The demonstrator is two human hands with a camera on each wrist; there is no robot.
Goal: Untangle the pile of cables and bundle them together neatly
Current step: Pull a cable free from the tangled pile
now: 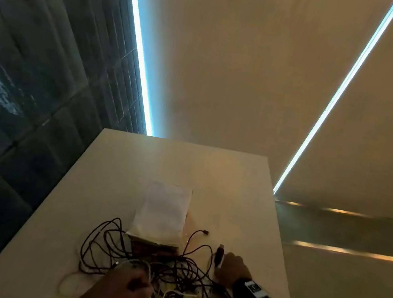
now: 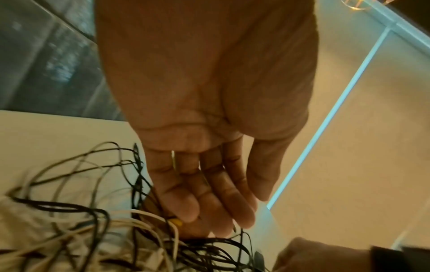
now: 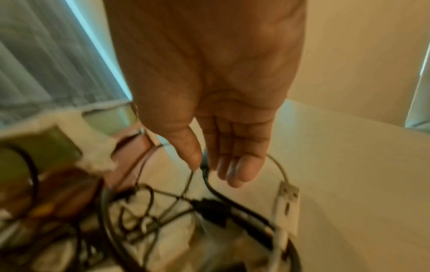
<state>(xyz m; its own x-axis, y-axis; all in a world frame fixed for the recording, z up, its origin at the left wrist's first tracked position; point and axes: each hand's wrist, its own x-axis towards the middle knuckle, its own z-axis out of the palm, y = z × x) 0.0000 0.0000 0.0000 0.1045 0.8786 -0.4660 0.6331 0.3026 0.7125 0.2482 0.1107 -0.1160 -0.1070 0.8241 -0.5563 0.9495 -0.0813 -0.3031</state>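
A tangled pile of black, dark red and white cables (image 1: 168, 272) lies on the near part of a pale table (image 1: 135, 159). My left hand (image 1: 139, 286) reaches into the pile's near left side. In the left wrist view the left hand (image 2: 221, 217) has its fingers nearly straight, tips among the cables (image 2: 81, 220) beside a small yellow piece (image 2: 175, 221). At the pile's right edge my right hand (image 1: 221, 264) pinches a black cable (image 3: 216, 193) between thumb and fingers, just behind its dark USB plug (image 1: 219, 254). The right hand (image 3: 209, 169) keeps its other fingers straight.
A white pouch (image 1: 163, 211) lies just beyond the pile, with a reddish-brown object (image 1: 154, 247) under its near end. A white USB connector (image 3: 288, 193) sits at the pile's right. The table's right edge is close to my right wrist, which wears a dark strap.
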